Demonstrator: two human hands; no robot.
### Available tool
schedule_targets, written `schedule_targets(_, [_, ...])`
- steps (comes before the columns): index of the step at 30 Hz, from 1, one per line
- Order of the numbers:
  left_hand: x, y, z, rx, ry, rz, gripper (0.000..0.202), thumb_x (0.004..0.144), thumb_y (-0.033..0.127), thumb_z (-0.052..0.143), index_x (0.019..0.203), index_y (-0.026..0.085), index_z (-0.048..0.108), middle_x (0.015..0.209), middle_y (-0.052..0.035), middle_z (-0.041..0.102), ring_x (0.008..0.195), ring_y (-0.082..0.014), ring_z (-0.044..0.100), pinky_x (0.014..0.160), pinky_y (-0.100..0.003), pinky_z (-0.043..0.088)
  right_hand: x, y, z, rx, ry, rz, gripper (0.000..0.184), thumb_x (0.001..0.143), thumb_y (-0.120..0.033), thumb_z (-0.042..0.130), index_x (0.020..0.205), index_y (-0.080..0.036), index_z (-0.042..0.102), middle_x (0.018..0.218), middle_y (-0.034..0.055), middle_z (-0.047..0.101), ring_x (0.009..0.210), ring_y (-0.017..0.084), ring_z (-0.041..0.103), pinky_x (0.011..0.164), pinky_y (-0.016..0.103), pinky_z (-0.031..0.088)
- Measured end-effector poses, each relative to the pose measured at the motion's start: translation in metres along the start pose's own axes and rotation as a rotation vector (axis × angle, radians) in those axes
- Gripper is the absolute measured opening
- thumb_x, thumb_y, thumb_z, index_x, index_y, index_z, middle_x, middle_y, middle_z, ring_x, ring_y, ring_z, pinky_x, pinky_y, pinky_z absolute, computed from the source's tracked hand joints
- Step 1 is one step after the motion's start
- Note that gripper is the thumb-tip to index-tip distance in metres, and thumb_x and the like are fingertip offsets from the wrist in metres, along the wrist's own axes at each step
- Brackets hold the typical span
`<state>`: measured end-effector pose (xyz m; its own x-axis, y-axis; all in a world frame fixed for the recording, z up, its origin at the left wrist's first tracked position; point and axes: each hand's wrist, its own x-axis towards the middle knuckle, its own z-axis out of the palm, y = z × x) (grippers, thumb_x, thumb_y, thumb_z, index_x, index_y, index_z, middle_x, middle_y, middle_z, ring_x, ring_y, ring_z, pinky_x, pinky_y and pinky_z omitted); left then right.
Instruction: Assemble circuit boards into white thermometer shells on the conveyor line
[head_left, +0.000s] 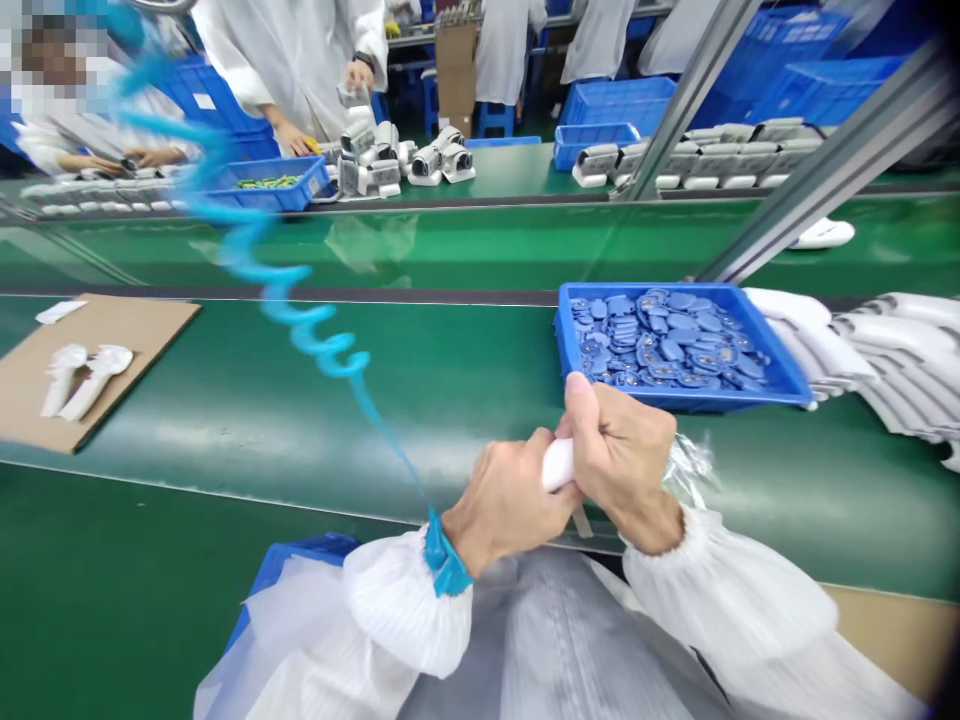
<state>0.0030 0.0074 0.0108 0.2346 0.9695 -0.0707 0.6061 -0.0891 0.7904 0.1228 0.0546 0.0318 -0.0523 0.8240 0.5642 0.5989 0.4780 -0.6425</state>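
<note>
Both hands meet over the green table's [225,400] near edge: the left hand [506,500] and right hand [622,460] curl tightly around a small white part [557,466], perhaps plastic, with clear film [690,468] trailing behind.

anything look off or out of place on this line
Nothing looks spilled or damaged. The left hand and right hand grip a white part; the blue tray holds its pieces inside. Only a lone white piece lies apart on the far belt.
</note>
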Motion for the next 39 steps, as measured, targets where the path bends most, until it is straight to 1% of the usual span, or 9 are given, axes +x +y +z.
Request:
schedule_targets(5, [0.002, 0.003, -0.003, -0.212, -0.007, -0.049, 0.04, 0.081, 0.052, 0.077, 0.1, 0.02, 0.064, 0.084, -0.0017, 0.073, 0.071, -0.0192, 0.065, 0.061, -0.029, 0.041, -0.003, 0.005, -0.014, 0.065, 0.044, 0.214, 0.058, 0.103, -0.045, 0.051, 0.051, -0.02, 0.06, 0.049, -0.0011, 0.059, 0.047, 0.011, 0.053, 0.053, 0.029, 0.039])
schedule_targets(11, [-0.002, 0.002, -0.025, -0.193, 0.008, -0.066, 0.022, 0.085, 0.038, 0.075, 0.094, 0.021, 0.065, 0.077, 0.0036, 0.068, 0.067, -0.0139, 0.058, 0.061, -0.026, 0.04, 0.02, 0.035, -0.051, -0.057, -0.177, 0.421, 0.055, 0.098, -0.061, 0.05, 0.066, -0.022, 0.073, 0.067, 0.0004, 0.071, 0.065, 0.016, 0.066, 0.065, 0.03, 0.046])
schedule_targets(16, [0.0, -0.011, -0.041, 0.046, 0.08, 0.004, 0.036, 0.085, 0.017, 0.073, 0.118, 0.022, 0.059, 0.109, 0.0002, 0.07, 0.095, -0.0185, 0.063, 0.085, -0.031, 0.048, 0.065, 0.091, -0.065, -0.377, -0.376, 0.155, 0.03, 0.097, -0.04, 0.057, 0.101, -0.018, 0.077, 0.094, 0.0056, 0.077, 0.076, 0.021, 0.07, 0.076, 0.034, 0.051])
schedule_targets(19, [0.01, -0.006, -0.033, 0.404, 0.013, 0.132, 0.04, 0.085, 0.019, 0.076, 0.121, 0.017, 0.059, 0.115, -0.0078, 0.069, 0.104, -0.0276, 0.062, 0.09, -0.043, 0.048, 0.086, 0.11, -0.044, -0.437, -0.501, 0.012, 0.029, 0.094, -0.031, 0.061, 0.115, -0.015, 0.074, 0.106, 0.0096, 0.075, 0.084, 0.022, 0.07, 0.082, 0.035, 0.051])
schedule_targets(23, [0.021, 0.005, -0.021, 0.667, -0.086, 0.17, 0.016, 0.09, 0.025, 0.072, 0.1, 0.014, 0.067, 0.101, -0.0112, 0.07, 0.1, -0.0329, 0.062, 0.085, -0.047, 0.048, 0.099, 0.117, -0.013, -0.457, -0.63, -0.063, 0.022, 0.092, -0.017, 0.059, 0.107, -0.014, 0.075, 0.103, 0.0125, 0.075, 0.096, 0.026, 0.069, 0.085, 0.034, 0.049])
schedule_targets(27, [0.017, -0.003, -0.033, 0.292, 0.063, -0.049, 0.02, 0.088, 0.029, 0.072, 0.105, 0.02, 0.067, 0.102, -0.0042, 0.071, 0.093, -0.026, 0.063, 0.082, -0.04, 0.045, 0.103, 0.115, -0.016, -0.461, -0.69, -0.111, 0.026, 0.095, -0.01, 0.049, 0.101, -0.014, 0.074, 0.107, 0.0142, 0.073, 0.105, 0.027, 0.066, 0.089, 0.033, 0.048])
schedule_targets(31, [0.007, -0.018, -0.05, -0.221, 0.113, -0.24, 0.026, 0.089, 0.039, 0.07, 0.107, 0.021, 0.065, 0.093, -0.0004, 0.066, 0.083, -0.0186, 0.059, 0.076, -0.031, 0.043, 0.104, 0.108, -0.024, -0.451, -0.688, -0.055, 0.022, 0.098, -0.022, 0.054, 0.109, -0.016, 0.073, 0.108, 0.0118, 0.073, 0.097, 0.025, 0.068, 0.087, 0.034, 0.05])
schedule_targets(35, [0.005, -0.024, -0.048, -0.586, 0.058, -0.316, 0.044, 0.088, 0.058, 0.067, 0.099, 0.015, 0.063, 0.087, -0.004, 0.064, 0.077, -0.0173, 0.056, 0.069, -0.029, 0.042, 0.106, 0.099, -0.012, -0.451, -0.704, 0.053, 0.018, 0.09, -0.021, 0.066, 0.105, -0.015, 0.074, 0.096, 0.0126, 0.076, 0.088, 0.027, 0.071, 0.082, 0.034, 0.051])
schedule_targets(39, [0.005, -0.023, -0.036, -0.702, 0.071, -0.287, 0.046, 0.087, 0.056, 0.07, 0.103, 0.014, 0.063, 0.1, -0.0076, 0.068, 0.085, -0.0174, 0.058, 0.072, -0.027, 0.044, 0.111, 0.097, -0.004, -0.409, -0.71, 0.132, 0.017, 0.083, -0.012, 0.068, 0.098, -0.013, 0.075, 0.088, 0.0118, 0.076, 0.084, 0.026, 0.071, 0.079, 0.034, 0.051])
